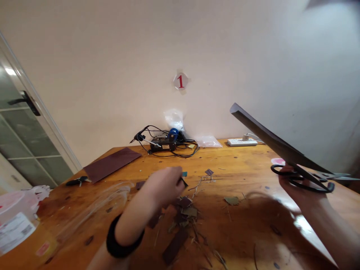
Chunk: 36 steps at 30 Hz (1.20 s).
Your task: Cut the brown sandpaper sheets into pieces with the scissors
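My left hand (165,185), with a black band at the wrist, hovers over a pile of cut scraps (185,212) on the table. Its fingers are pinched together, and a small dark scrap (183,182) shows at their tips. On the right, my right hand (294,187) is closed around black-handled scissors (306,182), whose blades point right. The same hand grips a folded or curled dark grey sheet (264,137), which slants up to the left. Its fingers are partly hidden behind the handles and sheet.
Pieces of dry stalk lie around the wooden table (244,225). A maroon sheet (112,164) and keys (78,181) are at left, near a plastic tub (19,228). Along the wall stand a black device with cables (163,144), clear plastic bags (209,141) and a power strip (242,142).
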Each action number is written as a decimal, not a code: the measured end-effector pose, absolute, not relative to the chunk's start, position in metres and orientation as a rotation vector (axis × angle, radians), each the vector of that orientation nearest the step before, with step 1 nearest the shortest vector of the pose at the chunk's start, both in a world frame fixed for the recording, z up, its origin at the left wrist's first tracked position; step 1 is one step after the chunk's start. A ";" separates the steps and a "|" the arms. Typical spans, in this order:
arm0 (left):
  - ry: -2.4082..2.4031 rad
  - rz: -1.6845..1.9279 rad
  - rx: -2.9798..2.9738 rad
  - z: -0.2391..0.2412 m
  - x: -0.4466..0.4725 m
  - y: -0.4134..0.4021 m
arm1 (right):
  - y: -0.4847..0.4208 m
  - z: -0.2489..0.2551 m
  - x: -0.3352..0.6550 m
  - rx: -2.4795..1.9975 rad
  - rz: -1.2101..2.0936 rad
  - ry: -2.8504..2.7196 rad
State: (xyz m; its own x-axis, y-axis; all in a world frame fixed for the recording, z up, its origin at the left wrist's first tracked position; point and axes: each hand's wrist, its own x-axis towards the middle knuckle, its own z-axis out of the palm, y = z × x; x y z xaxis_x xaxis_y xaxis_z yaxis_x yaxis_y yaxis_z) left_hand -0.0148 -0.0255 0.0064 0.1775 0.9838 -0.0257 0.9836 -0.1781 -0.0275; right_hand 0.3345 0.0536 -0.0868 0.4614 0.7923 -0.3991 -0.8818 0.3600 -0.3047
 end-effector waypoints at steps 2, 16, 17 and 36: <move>-2.070 0.024 -2.227 0.008 -0.039 -0.012 | 0.054 -0.087 0.334 -0.531 1.083 0.212; -2.152 0.249 -2.111 -0.039 -0.098 0.032 | 0.053 -0.089 0.337 -0.504 1.096 0.185; -2.167 0.267 -2.135 -0.040 -0.099 0.032 | 0.054 -0.089 0.337 -0.498 1.093 0.181; -2.007 0.593 -3.096 0.000 -0.040 -0.011 | 0.049 -0.082 0.331 -0.486 1.099 0.176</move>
